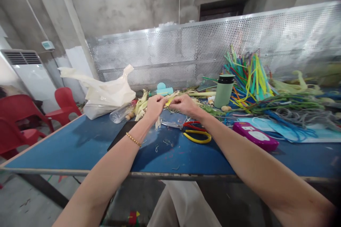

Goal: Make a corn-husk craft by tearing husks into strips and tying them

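My left hand [156, 106], with a beaded bracelet at the wrist, is closed in a pinch above the middle of the table. My right hand [185, 104] pinches close beside it, the fingertips almost meeting. Between them shows a small yellowish piece [168, 103] that looks like a corn husk strip; its far parts are hidden among fingers and the husks behind. A pale shred [158, 123] hangs below my left hand. Scissors with red and yellow handles [197, 136] lie on the table below my right hand. More corn husks [141, 105] lie just left of my left hand.
On the blue table [80, 152] are a white plastic bag [109, 93], a clear bottle [121, 113], a dark flat slab [123, 134], a green tumbler [224, 92], colourful strips [252, 77], a purple box [254, 136] and blue cords. A perforated metal panel [165, 53] stands behind.
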### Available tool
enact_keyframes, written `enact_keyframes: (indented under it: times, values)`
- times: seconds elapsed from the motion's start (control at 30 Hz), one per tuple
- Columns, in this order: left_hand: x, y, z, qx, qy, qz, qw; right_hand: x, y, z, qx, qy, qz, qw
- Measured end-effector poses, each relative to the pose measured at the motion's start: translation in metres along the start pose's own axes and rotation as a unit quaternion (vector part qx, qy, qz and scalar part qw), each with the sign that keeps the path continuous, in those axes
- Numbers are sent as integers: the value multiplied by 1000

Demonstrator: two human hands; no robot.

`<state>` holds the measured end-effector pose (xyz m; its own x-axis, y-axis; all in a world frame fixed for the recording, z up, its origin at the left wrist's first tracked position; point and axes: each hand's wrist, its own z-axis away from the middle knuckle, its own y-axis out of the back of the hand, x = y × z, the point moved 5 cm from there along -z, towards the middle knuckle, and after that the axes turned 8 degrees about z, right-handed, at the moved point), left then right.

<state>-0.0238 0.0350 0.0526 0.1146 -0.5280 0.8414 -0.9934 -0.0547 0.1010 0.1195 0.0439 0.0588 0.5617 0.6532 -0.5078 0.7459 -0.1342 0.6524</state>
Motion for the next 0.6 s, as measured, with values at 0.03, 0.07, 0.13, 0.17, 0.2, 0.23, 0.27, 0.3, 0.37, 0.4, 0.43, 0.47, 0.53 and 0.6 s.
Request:
enact_keyframes:
  times: [0.03,0.07,0.13,0.17,0.2,0.23,0.27,0.3,0.37,0.4,0.43,0.47,0.53,0.6]
  values:
    - [1,3,-1,17,-24,-60,998,-5,-2,1,8,30,35,999]
    - [2,5,-2,29,-47,-115,992,-11,-3,2,17,62,72,995]
    - [4,6,-4,33,-77,-204,975,-22,-3,4,28,122,145,982]
    - [4,5,-4,29,-86,-238,967,-26,-3,5,31,144,178,973]
    - [4,4,-4,18,-96,-267,959,-29,-1,5,33,158,204,966]
    - [5,1,-3,1,-108,-289,951,-29,1,5,37,166,220,960]
    - [6,-2,-2,-22,-120,-305,944,-28,4,4,41,168,226,959]
    - [8,-6,0,-51,-131,-311,940,-25,8,2,48,163,219,961]
    - [11,-13,4,-118,-139,-289,940,-15,17,-2,55,133,174,974]
    - [13,-15,6,-150,-134,-263,944,-9,21,-3,50,108,138,983]
    - [15,-17,8,-174,-126,-227,950,-2,23,-4,33,80,93,992]
    - [16,-18,10,-192,-113,-184,957,4,24,-4,11,49,43,998]
    - [16,-19,11,-199,-70,-77,974,15,24,-3,-24,-19,-58,998]
    - [11,-19,11,-177,-15,36,983,20,19,0,-47,-76,-135,987]
